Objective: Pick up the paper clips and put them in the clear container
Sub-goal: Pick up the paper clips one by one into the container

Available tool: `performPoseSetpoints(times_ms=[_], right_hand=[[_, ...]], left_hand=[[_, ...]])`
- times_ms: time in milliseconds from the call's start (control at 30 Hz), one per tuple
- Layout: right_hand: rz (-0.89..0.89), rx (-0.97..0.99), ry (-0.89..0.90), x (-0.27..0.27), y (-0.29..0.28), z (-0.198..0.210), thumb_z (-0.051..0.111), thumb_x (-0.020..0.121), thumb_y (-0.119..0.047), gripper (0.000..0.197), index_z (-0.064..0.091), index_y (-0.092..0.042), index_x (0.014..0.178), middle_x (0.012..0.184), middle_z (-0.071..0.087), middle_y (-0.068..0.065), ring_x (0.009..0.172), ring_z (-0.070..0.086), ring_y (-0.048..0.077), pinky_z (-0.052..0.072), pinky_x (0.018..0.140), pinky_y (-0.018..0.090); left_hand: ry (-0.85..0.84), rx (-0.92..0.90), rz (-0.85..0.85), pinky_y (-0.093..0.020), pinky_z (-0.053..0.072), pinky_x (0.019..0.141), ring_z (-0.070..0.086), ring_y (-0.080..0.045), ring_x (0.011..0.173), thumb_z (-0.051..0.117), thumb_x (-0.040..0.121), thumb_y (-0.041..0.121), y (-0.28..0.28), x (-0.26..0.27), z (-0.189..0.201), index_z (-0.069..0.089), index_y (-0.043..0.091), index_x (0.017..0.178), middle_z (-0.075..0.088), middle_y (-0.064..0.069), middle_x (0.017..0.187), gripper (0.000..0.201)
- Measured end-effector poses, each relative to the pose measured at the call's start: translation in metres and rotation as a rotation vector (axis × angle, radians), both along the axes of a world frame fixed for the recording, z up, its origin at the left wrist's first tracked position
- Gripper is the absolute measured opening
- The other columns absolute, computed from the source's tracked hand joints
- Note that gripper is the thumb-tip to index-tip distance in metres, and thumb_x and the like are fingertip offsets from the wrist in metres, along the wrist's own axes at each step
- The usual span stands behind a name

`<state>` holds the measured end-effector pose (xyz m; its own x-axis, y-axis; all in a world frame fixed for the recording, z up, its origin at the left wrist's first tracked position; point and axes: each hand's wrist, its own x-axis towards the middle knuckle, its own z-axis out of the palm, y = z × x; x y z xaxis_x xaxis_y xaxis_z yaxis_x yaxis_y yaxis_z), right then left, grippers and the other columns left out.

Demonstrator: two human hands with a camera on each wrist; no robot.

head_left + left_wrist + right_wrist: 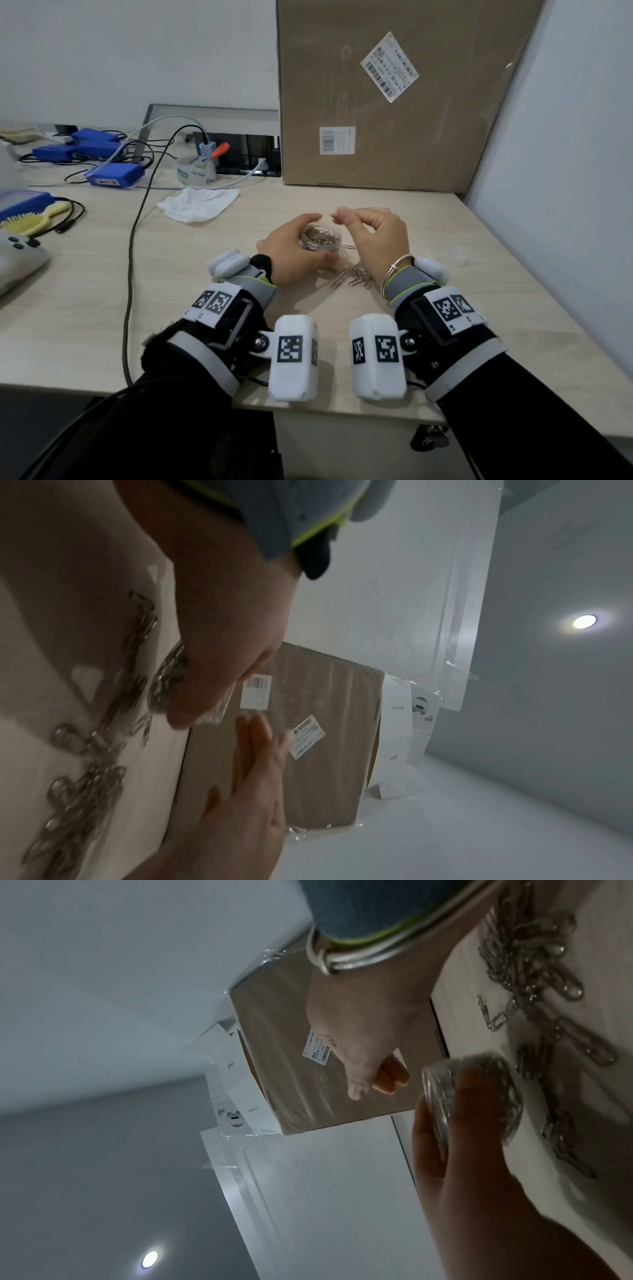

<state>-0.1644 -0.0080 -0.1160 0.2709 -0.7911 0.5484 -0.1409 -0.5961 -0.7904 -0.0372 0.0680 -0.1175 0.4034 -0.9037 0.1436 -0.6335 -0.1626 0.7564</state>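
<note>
A loose heap of paper clips [352, 275] lies on the table [171, 308] between the wrists. Just beyond, the left hand [291, 246] curls its fingers around the clear container [320, 238], partly filled with clips. The right hand [376, 233] hovers above it, fingertips pinched together; whether they hold a clip, I cannot tell. A cardboard box [394, 102] stands behind
</note>
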Motion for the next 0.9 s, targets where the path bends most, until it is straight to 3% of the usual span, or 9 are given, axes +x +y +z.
performPoseSetpoints(times_ms=[133, 300, 400, 533, 600, 667, 767, 833, 900], right_hand=[[-0.105, 0.122, -0.009, -0.008, -0.007, -0.002, 0.047, 0.094, -0.034, 0.033, 0.073, -0.015, 0.088, 0.092, 0.074, -0.001, 0.093, 0.065, 0.012, 0.047, 0.091, 0.029], [-0.166, 0.298, 0.153, -0.022, -0.011, -0.008, 0.031, 0.098, -0.039, 0.048, 0.067, -0.008, 0.099, 0.111, 0.069, 0.009, 0.106, 0.059, 0.027, 0.042, 0.094, 0.034], [-0.170, 0.357, 0.215, -0.026, -0.007, -0.009, 0.028, 0.098, -0.042, 0.054, 0.064, -0.002, 0.102, 0.113, 0.065, 0.016, 0.108, 0.056, 0.034, 0.042, 0.097, 0.041], [-0.162, 0.413, 0.258, -0.030, -0.002, -0.006, 0.025, 0.098, -0.041, 0.053, 0.060, -0.003, 0.111, 0.122, 0.060, 0.015, 0.114, 0.052, 0.032, 0.036, 0.097, 0.036], [-0.133, 0.440, 0.254, -0.029, 0.000, -0.007, 0.025, 0.098, -0.044, 0.054, 0.059, -0.005, 0.112, 0.123, 0.060, 0.014, 0.115, 0.052, 0.031, 0.036, 0.098, 0.036], [-0.094, 0.461, 0.258, -0.024, 0.000, -0.010, 0.025, 0.096, -0.047, 0.056, 0.058, -0.007, 0.116, 0.126, 0.058, 0.013, 0.118, 0.051, 0.030, 0.035, 0.103, 0.038], [0.032, 0.506, 0.203, -0.013, 0.000, -0.013, 0.025, 0.094, -0.052, 0.060, 0.049, -0.011, 0.131, 0.140, 0.049, 0.007, 0.131, 0.043, 0.023, 0.028, 0.113, 0.043], [0.135, 0.555, 0.136, -0.004, 0.002, -0.016, 0.028, 0.093, -0.052, 0.058, 0.049, -0.013, 0.131, 0.142, 0.046, 0.006, 0.133, 0.041, 0.019, 0.026, 0.115, 0.041], [0.253, 0.617, 0.015, 0.002, 0.005, -0.017, 0.030, 0.095, -0.047, 0.048, 0.058, -0.015, 0.118, 0.137, 0.051, 0.008, 0.128, 0.045, 0.017, 0.027, 0.114, 0.038]], left_hand=[[0.026, -0.009, 0.265, -0.041, 0.040, 0.105, 0.056, -0.026, 0.117, 0.073, 0.070, 0.045, 0.003, 0.022, 0.002, 0.043, 0.026, 0.135, 0.060, -0.003, 0.128, 0.074], [0.012, 0.117, 0.420, -0.042, 0.039, 0.105, 0.046, -0.037, 0.125, 0.068, 0.075, 0.031, 0.006, 0.041, -0.005, 0.034, 0.011, 0.140, 0.051, -0.016, 0.136, 0.077], [-0.110, 0.079, 0.430, -0.044, 0.029, 0.109, 0.033, -0.033, 0.136, 0.065, 0.079, 0.036, 0.007, 0.034, -0.002, 0.031, 0.012, 0.142, 0.035, -0.012, 0.148, 0.075], [-0.074, -0.341, 0.154, -0.035, 0.034, 0.109, 0.045, -0.019, 0.129, 0.057, 0.091, 0.028, 0.009, 0.012, 0.008, 0.040, 0.013, 0.138, 0.048, -0.005, 0.140, 0.052], [0.003, -0.189, -0.028, -0.029, 0.030, 0.112, 0.043, -0.015, 0.133, 0.046, 0.096, 0.034, 0.009, 0.001, 0.008, 0.037, 0.016, 0.142, 0.047, -0.001, 0.143, 0.050], [0.071, 0.069, -0.138, -0.025, 0.013, 0.117, 0.023, -0.013, 0.144, 0.031, 0.099, 0.044, 0.005, -0.005, 0.002, 0.023, 0.017, 0.149, 0.028, 0.002, 0.155, 0.058], [0.117, 0.230, -0.223, -0.033, 0.001, 0.122, 0.006, -0.015, 0.149, 0.017, 0.098, 0.052, 0.001, -0.011, -0.001, 0.015, 0.020, 0.151, 0.008, 0.000, 0.160, 0.062], [0.207, 0.218, -0.231, -0.032, 0.007, 0.121, 0.016, -0.015, 0.146, 0.016, 0.099, 0.050, 0.001, -0.020, 0.002, 0.027, 0.019, 0.148, 0.019, 0.000, 0.157, 0.059], [0.376, 0.165, -0.226, -0.034, 0.018, 0.120, 0.036, -0.018, 0.138, 0.025, 0.087, 0.067, -0.003, -0.027, 0.001, 0.046, 0.017, 0.138, 0.039, -0.002, 0.149, 0.074]])
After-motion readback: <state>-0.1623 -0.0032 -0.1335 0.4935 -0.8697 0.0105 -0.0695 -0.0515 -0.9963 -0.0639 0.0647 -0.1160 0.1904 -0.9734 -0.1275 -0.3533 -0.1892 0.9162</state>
